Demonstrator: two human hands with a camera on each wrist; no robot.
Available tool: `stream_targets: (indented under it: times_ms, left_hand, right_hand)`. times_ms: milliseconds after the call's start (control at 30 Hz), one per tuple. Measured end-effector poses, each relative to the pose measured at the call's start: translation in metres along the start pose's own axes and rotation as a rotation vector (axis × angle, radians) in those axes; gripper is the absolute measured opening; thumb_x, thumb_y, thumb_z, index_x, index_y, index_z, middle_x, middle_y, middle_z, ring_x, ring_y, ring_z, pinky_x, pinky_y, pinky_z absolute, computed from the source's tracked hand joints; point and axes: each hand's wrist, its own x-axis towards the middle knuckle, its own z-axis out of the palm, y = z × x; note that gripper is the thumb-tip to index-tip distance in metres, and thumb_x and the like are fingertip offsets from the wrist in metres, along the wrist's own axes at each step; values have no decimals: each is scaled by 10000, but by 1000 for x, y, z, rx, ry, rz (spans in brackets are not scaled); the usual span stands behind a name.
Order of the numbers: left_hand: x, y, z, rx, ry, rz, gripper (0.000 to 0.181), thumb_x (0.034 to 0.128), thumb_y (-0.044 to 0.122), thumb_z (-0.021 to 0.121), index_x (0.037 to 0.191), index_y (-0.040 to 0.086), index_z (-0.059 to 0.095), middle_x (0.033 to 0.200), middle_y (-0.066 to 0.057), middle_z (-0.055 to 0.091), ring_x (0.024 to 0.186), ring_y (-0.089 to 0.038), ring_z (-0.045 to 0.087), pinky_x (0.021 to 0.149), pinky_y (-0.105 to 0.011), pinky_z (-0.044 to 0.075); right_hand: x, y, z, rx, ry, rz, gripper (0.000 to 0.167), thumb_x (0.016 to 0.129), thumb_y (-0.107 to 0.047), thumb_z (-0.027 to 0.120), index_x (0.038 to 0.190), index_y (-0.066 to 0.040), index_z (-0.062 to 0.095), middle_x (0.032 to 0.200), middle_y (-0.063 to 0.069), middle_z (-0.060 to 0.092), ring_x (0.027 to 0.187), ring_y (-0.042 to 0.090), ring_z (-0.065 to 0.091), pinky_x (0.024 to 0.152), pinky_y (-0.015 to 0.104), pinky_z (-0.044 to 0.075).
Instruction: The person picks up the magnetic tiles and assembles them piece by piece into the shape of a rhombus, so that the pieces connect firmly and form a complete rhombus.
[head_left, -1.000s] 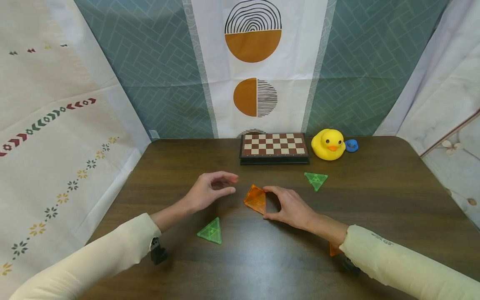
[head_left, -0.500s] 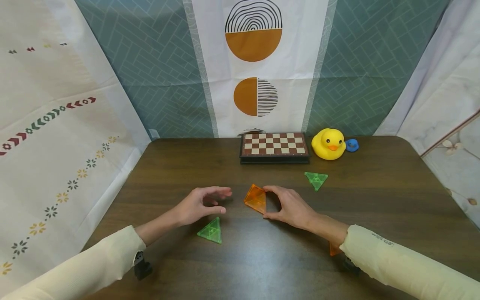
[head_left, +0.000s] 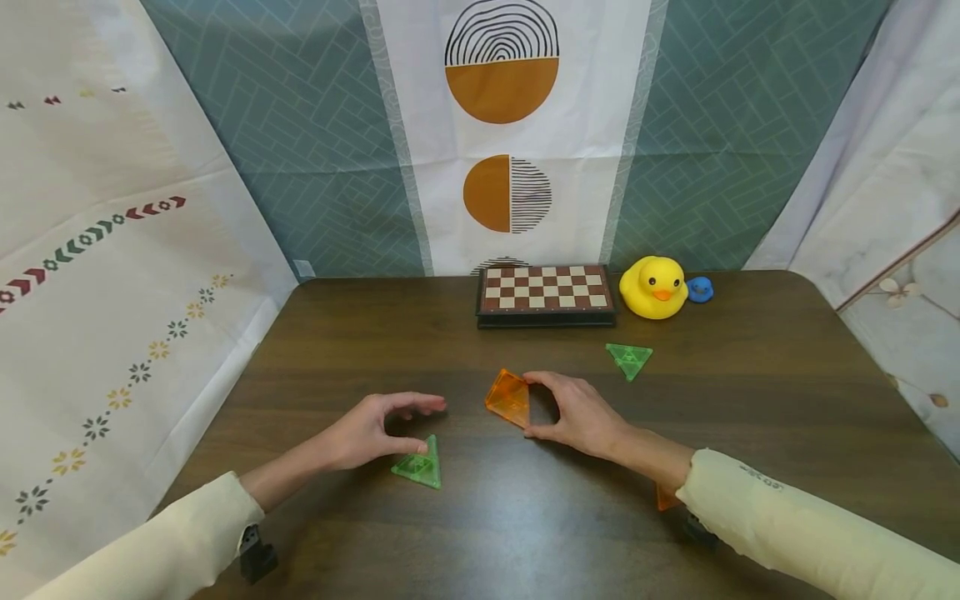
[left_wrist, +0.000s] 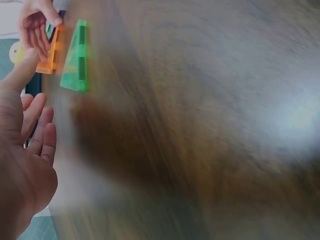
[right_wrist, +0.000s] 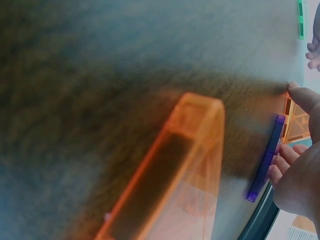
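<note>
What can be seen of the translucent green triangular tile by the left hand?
The translucent green triangular tile looks plastic, with smaller triangles patterned inside and dark rectangular sections along one edge in the left wrist view. It lies flat on the brown wood-grain table, one corner pointing away from the person. The left hand's thumb covers part of it in the head view, but the left wrist view shows a gap between them.

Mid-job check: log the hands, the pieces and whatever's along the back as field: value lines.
Left hand: relaxed, holding nothing, by the near green triangle
Right hand: pinches the orange piece
Purple piece: beside the right hand's fingers; contact unclear
Far green triangle: nearer than the yellow duck
Second orange piece: partly hidden by the right forearm
Back: checkered board, yellow duck, blue duck
</note>
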Motion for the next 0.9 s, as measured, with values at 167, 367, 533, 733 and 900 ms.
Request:
stream_targets:
  times_ms: [167,367,533,733,900]
  left_hand:
    - [-8,-3,1,63,-29,51,616,919,277,868,1467,120,636,1429,2,672,1254,-220,621,1010,-395,524]
    - [-15,-6,2,136,-43,108,645,882,330,892,1449,134,655,1412,30,677,1212,-196,619,1003,-373,526]
    - [-21,-7,3,180,-44,132,667,879,367,889,1463,161,643,1428,51,663,1224,-187,610,1007,-389,537]
    - [-25,-9,5,222,-30,147,665,888,410,872,1475,203,638,1404,75,669,1209,-185,613,987,-416,548]
    - [-26,-9,6,235,-19,148,641,897,407,864,1469,221,641,1399,92,667,1217,-181,608,983,-421,551]
  right_hand:
    - [0,-1,0,-4,1,-1,793,793,-267,976,1435,-5,591,1409,152,662,1267,329,648,1065,525,523]
    - [0,-1,1,-6,0,7,795,791,-270,978,1434,-5,592,1411,150,660,1270,326,647,1068,521,522]
    - [0,-1,1,-1,-7,15,797,793,-274,977,1437,-8,591,1417,149,656,1273,325,644,1072,523,519]
    - [1,-1,0,9,-10,21,798,789,-266,980,1438,-12,591,1421,149,654,1273,326,642,1076,525,515]
    - [0,-1,0,9,-8,19,796,789,-261,979,1437,-10,590,1420,151,654,1272,326,643,1077,525,515]
